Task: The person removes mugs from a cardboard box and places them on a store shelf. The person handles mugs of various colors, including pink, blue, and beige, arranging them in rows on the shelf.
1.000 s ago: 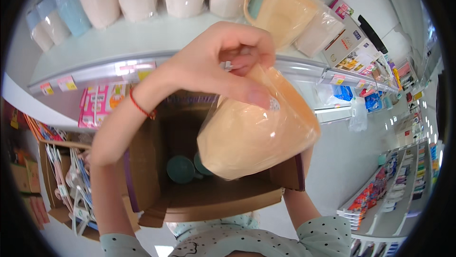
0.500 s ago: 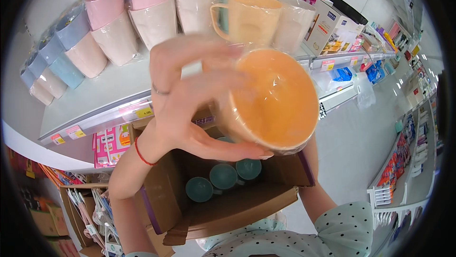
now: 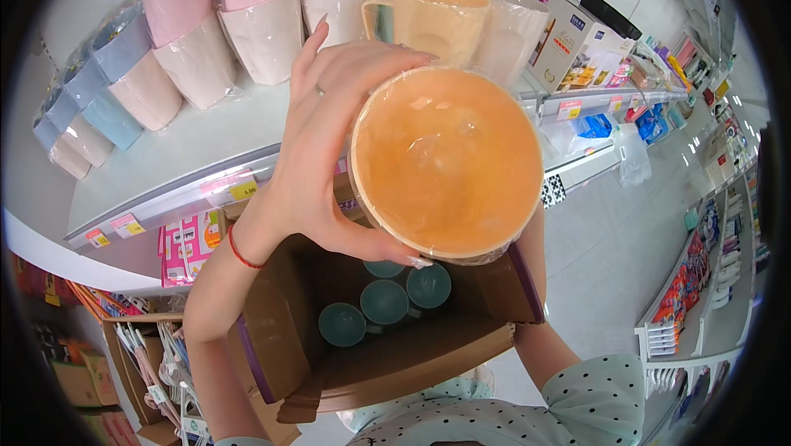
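Note:
My left hand (image 3: 329,108) is closed round the left side of a pale orange cup (image 3: 449,162), its thumb under the rim and its fingers over the top edge. The cup's opening faces me, and clear wrap covers it. My right forearm (image 3: 548,347) rises past the box, and the right hand is hidden behind the cup. Below stands an open cardboard box (image 3: 461,355) with several teal mugs (image 3: 384,302) in it.
A white shelf (image 3: 198,129) ahead bears wrapped mugs (image 3: 264,34) in white, pink, blue and teal, some stacked, and an orange mug (image 3: 441,18). A boxed item (image 3: 577,46) stands right of them. Hangers (image 3: 169,372) fill a carton at lower left; another shelf stands far right.
The orange cup has moved slightly left and turned so its opening faces me more squarely. My left hand, blurred before, has settled round the cup's left side.

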`<state>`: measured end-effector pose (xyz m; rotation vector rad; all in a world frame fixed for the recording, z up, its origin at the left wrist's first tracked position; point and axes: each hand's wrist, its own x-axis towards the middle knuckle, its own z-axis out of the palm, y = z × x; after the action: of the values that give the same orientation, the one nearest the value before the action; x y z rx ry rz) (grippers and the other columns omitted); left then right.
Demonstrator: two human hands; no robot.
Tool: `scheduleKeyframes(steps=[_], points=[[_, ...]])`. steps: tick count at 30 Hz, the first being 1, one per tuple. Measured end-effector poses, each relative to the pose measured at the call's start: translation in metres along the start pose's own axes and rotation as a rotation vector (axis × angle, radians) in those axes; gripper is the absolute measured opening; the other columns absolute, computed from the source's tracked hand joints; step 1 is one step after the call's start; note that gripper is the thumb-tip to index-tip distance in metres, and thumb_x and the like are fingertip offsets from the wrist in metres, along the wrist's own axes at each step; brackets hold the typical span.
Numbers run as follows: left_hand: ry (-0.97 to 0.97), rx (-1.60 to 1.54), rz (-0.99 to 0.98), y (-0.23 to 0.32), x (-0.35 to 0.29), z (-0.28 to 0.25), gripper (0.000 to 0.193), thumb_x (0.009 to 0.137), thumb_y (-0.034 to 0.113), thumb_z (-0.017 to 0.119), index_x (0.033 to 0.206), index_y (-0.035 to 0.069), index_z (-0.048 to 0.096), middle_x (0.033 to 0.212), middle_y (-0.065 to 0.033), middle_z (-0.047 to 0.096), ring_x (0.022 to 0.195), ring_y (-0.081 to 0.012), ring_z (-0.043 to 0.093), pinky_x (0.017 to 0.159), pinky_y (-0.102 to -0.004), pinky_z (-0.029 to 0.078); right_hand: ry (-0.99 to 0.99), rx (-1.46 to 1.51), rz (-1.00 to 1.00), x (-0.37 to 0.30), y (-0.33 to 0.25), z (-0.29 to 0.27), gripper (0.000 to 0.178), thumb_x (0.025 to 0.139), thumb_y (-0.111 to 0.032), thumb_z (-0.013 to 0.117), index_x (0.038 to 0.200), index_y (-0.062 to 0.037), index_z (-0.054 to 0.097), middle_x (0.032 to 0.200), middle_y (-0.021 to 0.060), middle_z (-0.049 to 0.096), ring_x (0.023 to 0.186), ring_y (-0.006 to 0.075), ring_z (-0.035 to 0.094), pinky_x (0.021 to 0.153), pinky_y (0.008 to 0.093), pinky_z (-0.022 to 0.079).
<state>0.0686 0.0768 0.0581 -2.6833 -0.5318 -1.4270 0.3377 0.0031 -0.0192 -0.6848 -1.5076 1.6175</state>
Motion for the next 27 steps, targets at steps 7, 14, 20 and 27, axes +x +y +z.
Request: scheduleKeyframes(steps=[7,14,20,27], points=[[0.013,-0.032,0.014,0.007,0.001,-0.001,0.120,0.029,0.067,0.079,0.124,0.000,0.049,0.118,-0.0131,0.058,0.111,-0.0284,0.056,0.112,-0.0476,0.016,-0.001,0.011,-0.002,0.002,0.001,0.000,0.071,0.073,-0.012,0.074,0.135,-0.0008,0.041,0.111,0.0132,0.061,0.087,0.0190,0.063,0.074,0.0282,0.051],[0.111,-0.089,0.054,0.010,-0.001,-0.002,0.114,0.032,0.061,0.084,0.123,0.000,0.050,0.115,-0.0145,0.059,0.104,-0.0286,0.055,0.097,-0.0433,0.037,-0.010,0.017,-0.001,0.011,0.001,0.001,0.068,0.076,-0.011,0.072,0.135,-0.0002,0.040,0.110,0.0142,0.061,0.084,0.0195,0.063,0.072,0.0283,0.052],[0.183,-0.048,0.045,0.015,-0.005,0.002,0.112,0.036,0.062,0.084,0.121,-0.002,0.050,0.113,-0.0149,0.060,0.102,-0.0272,0.055,0.091,-0.0378,0.041,-0.010,0.037,-0.013,0.025,0.002,-0.001,0.066,0.078,-0.010,0.070,0.136,0.0003,0.039,0.109,0.0150,0.062,0.082,0.0198,0.064,0.071,0.0284,0.052],[0.278,0.194,0.068,0.021,-0.003,-0.004,0.110,0.038,0.064,0.085,0.119,-0.004,0.052,0.114,-0.0150,0.059,0.101,-0.0253,0.056,0.085,-0.0337,0.043,-0.032,0.077,-0.035,0.052,-0.002,-0.007,0.064,0.081,-0.009,0.067,0.137,0.0009,0.038,0.108,0.0159,0.062,0.080,0.0203,0.065,0.069,0.0285,0.052]])
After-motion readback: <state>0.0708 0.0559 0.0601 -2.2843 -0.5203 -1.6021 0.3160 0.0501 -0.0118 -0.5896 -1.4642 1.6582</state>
